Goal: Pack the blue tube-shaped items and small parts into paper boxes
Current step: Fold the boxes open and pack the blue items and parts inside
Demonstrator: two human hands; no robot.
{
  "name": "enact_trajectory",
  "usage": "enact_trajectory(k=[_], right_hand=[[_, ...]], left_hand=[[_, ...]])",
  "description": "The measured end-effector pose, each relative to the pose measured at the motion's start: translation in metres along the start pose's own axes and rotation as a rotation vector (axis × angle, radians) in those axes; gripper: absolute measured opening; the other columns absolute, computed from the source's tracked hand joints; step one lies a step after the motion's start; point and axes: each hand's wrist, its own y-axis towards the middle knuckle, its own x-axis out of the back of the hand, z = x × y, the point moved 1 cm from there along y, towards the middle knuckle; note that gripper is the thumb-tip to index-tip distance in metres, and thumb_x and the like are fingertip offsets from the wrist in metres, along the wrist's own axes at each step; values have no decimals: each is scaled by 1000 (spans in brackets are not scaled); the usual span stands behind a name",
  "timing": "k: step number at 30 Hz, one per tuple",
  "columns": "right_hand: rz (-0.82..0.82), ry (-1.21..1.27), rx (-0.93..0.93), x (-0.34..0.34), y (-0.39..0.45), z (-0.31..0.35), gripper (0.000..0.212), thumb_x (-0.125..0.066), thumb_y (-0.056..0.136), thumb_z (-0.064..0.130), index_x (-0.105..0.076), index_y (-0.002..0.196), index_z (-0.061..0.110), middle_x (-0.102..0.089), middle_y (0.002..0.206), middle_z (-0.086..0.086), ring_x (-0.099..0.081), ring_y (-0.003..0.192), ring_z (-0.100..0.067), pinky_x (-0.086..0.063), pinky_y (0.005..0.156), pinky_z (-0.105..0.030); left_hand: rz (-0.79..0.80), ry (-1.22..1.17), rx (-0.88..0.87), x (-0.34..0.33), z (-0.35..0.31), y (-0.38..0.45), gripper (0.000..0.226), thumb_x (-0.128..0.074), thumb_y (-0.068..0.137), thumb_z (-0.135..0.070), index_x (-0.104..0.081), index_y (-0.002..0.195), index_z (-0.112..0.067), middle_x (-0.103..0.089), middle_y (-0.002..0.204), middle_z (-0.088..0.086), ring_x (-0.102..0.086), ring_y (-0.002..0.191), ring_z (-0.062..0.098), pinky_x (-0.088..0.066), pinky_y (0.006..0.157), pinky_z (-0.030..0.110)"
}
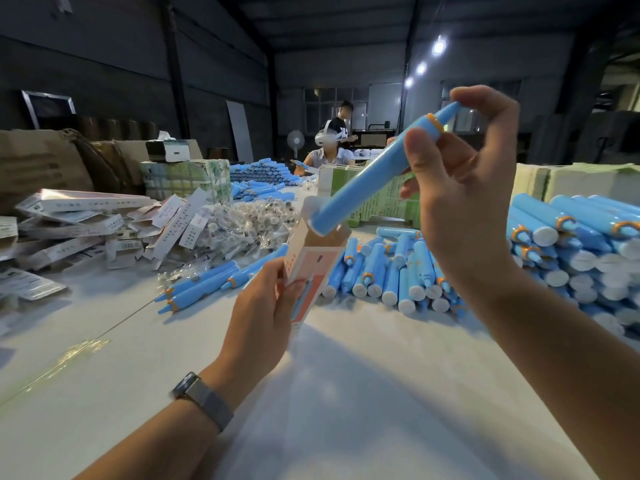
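My right hand (pixel 460 188) grips a blue tube (pixel 367 185) with an orange ring near its upper, pointed end. The tube slants down to the left, and its flat lower end sits at the open top of a paper box (pixel 311 258). My left hand (pixel 266 313) holds that white and orange box upright by its lower part, above the white table (pixel 346 393). A large pile of the same blue tubes (pixel 571 251) lies at the right, and a smaller heap (pixel 388 271) lies just beyond the box. Bagged small parts (pixel 242 223) lie at centre left.
Flat and folded paper boxes (pixel 86 220) are heaped at the left. A few loose tubes (pixel 204 282) lie left of the box. Green printed cartons (pixel 187 178) and brown cartons stand behind. Two people are at the table's far end.
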Motion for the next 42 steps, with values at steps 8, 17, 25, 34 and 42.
enact_trajectory(k=[8,17,25,34,42], right_hand=[[213,-382,105,-4,-10,-12,41,-67,92,26,-43,122,13,-69,82,1,-67,66,-20,-53,59,-45],[238,-455,91,-7,-26,-33,36,-66,91,39,-45,115,22,-66,92,7,-63,80,-10,-50,65,-25],[537,-683,213,-11,-65,-63,22,-49,98,39,-60,102,21,-62,109,-3,-54,95,-28,-50,70,-45],[482,-527,89,-15,-66,-68,22,-54,95,30,-57,116,24,-55,106,15,-59,90,-10,-52,67,-41],[501,-613,-293,-64,-44,-124,14,-62,88,20,-66,100,26,-65,92,5,-59,84,-14,-49,79,-34]], left_hand=[[6,19,-10,2,-6,-1,32,-43,95,-40,-55,112,-15,-67,107,1,-66,91,31,-55,75,52],[2,9,9,2,-4,-1,32,-43,95,-41,-53,113,-16,-65,107,-3,-65,94,29,-56,77,52],[-24,-21,2,-1,-2,-1,22,-43,94,-42,-48,110,-28,-65,100,-2,-65,89,24,-54,75,50],[-64,-38,21,0,11,3,14,-48,101,-29,-42,114,-28,-65,113,2,-66,97,27,-55,78,51],[-399,-104,160,18,36,19,14,-51,102,-14,-41,110,-21,-59,112,11,-58,100,28,-49,82,40]])
